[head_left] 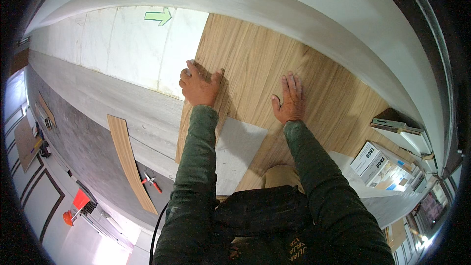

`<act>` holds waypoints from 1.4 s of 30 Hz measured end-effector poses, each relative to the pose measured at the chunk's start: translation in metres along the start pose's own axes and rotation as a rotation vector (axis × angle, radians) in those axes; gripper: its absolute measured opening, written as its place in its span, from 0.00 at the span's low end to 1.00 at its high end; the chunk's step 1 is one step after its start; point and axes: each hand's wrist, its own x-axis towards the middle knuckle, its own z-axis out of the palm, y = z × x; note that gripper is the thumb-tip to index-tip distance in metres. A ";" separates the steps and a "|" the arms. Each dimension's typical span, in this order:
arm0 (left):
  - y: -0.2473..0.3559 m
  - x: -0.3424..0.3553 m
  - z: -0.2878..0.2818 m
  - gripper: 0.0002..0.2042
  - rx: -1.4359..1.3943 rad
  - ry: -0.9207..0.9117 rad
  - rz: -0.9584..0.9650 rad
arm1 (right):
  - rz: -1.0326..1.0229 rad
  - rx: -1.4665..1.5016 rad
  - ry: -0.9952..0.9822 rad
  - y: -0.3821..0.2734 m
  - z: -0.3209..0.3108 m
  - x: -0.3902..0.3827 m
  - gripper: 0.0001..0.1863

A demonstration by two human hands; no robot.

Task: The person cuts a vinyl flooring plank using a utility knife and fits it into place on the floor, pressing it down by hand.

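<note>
In the head view, we see wood-patterned boards (pixel 260 64), flat and rectangular, with fine brown grain; they lie close together between our arms and the pale, smooth curved surface (pixel 333 14) at the top. To their left are the white tiles (pixel 140 49), glossy and lightly veined, carrying a green arrow (pixel 158 16). Below the boards a light grey patch (pixel 240 142) shows, matt and straight-edged.

The boards have their long axis from the top of the picture down towards us, the near ends leaning to the left. The leftmost one reaches nearer to us than its neighbour.

Our left grip (pixel 200 86) is at the outer edge of this board, its fingers bent and the thumb apart; we cannot tell whether it pinches the edge. Our right grip (pixel 289 100) is spread flat on the boards, thumb away from the fingers.

Farther left, a narrow loose strip (pixel 128 159) points from upper left to lower right, beside a red-handled tool (pixel 151 181).
</note>
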 end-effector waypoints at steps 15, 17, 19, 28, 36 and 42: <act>-0.025 0.023 -0.042 0.24 -0.395 -0.128 0.015 | -0.056 0.106 0.109 0.000 -0.006 -0.002 0.35; -0.014 -0.003 -0.068 0.23 -0.350 -0.143 0.090 | -0.088 0.116 0.182 0.011 -0.006 -0.003 0.35; -0.031 -0.027 -0.095 0.19 -0.457 -0.085 0.094 | -0.131 0.160 0.220 0.011 -0.004 -0.006 0.35; -0.134 -0.187 -0.243 0.14 -0.849 -0.008 0.068 | -0.317 0.201 0.070 0.094 -0.057 -0.193 0.37; -0.196 -0.318 -0.288 0.17 -0.864 0.085 0.046 | -0.346 -0.050 0.039 0.136 -0.049 -0.328 0.25; -0.221 -0.406 -0.309 0.14 -0.947 0.169 -0.004 | -0.277 0.027 -0.195 0.119 -0.058 -0.323 0.16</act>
